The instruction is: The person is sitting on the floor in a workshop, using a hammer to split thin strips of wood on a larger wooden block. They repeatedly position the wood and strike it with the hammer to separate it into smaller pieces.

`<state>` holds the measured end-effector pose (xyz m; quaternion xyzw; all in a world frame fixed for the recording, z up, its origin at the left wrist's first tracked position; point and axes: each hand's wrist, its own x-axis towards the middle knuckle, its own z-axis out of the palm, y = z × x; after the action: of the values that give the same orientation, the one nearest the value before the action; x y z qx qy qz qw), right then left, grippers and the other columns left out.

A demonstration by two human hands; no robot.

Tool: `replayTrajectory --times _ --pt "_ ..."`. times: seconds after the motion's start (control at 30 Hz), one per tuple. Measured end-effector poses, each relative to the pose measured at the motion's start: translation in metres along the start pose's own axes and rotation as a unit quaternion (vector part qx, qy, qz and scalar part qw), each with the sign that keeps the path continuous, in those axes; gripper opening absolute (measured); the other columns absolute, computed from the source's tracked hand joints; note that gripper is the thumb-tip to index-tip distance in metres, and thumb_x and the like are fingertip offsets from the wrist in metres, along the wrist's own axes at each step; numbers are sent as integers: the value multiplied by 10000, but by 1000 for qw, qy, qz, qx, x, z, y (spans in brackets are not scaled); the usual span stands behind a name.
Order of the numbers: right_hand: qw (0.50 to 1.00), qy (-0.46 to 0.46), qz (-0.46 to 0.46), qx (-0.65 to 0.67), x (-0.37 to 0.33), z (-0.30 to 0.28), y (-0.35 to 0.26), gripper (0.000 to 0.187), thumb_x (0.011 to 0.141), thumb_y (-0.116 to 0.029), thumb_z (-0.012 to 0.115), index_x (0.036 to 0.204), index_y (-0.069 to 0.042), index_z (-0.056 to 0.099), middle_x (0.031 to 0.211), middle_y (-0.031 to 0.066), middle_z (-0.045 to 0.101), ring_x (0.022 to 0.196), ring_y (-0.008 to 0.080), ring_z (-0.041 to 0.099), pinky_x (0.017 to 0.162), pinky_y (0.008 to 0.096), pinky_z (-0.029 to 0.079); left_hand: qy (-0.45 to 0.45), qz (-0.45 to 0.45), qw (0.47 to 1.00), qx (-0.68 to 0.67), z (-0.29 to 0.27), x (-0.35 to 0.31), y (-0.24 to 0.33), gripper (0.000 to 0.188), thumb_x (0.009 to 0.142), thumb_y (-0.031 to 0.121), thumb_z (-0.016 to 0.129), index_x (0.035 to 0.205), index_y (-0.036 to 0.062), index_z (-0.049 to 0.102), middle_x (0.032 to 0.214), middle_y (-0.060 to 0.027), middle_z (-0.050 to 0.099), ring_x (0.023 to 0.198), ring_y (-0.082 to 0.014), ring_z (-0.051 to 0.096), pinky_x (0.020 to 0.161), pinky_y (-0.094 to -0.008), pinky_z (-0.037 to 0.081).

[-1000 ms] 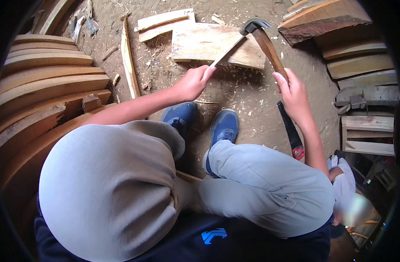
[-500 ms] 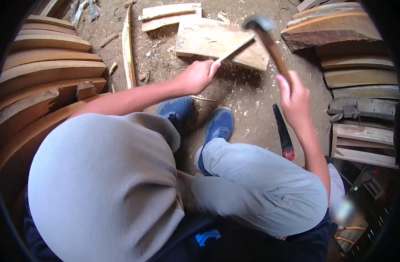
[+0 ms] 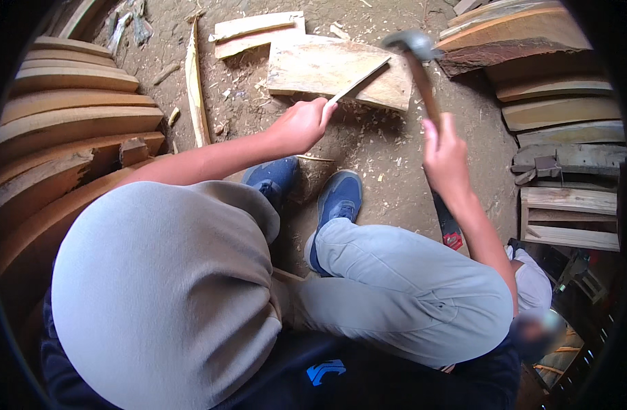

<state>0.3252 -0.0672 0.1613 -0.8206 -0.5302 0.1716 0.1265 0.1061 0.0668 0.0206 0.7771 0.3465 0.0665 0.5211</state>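
My left hand is closed around the near end of a thin wooden stick, pale on top and dark along one side. The stick's far end lies over a thick pale wood block on the dirt floor. To the right, my right hand grips the wooden handle of a hammer. Its metal head, smeared by motion, is beyond the block's right end and apart from the stick. A saw with a dark blade and red part lies on the floor, partly hidden by my right forearm.
Curved timber pieces are stacked on the left, and more planks on the right. Smaller boards lie behind the block, with a long split strip to their left. Another person is at the lower right.
My right hand and the hammer have shifted slightly left and nearer to me, and my forearm now covers more of the saw. My left hand still holds the stick over the block.
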Motion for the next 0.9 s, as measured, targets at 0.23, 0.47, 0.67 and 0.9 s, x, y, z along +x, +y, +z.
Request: replayTrajectory --times 0.23,0.47,0.67,0.9 --pt "999 40 -20 32 5 -11 -13 270 1029 -292 532 1043 -24 498 696 261 636 674 472 652 564 544 475 9 -19 1000 6 -2 -4 7 425 1068 333 397 965 -44 564 787 -322 620 805 -516 608 709 -562 460" --pt "999 -7 -8 -34 10 -10 -6 273 1028 -282 532 1025 -11 507 708 304 624 710 515 628 570 567 467 13 -21 999 21 0 0 7 411 1072 331 396 974 -33 559 766 -289 610 795 -490 605 717 -534 454" --pt "995 -28 -8 -94 17 0 10 268 1038 -295 509 1035 -27 509 691 292 619 712 505 633 558 554 449 19 -13 999 30 -1 -3 6 404 1075 323 386 968 -28 554 757 -287 610 783 -488 607 706 -538 455" --pt "994 -25 43 -102 14 -4 4 269 1037 -299 506 1050 -31 506 693 286 626 712 508 637 560 565 461 14 -10 999 46 1 4 10 389 1070 326 401 995 -32 535 767 -298 624 774 -503 613 694 -565 453"
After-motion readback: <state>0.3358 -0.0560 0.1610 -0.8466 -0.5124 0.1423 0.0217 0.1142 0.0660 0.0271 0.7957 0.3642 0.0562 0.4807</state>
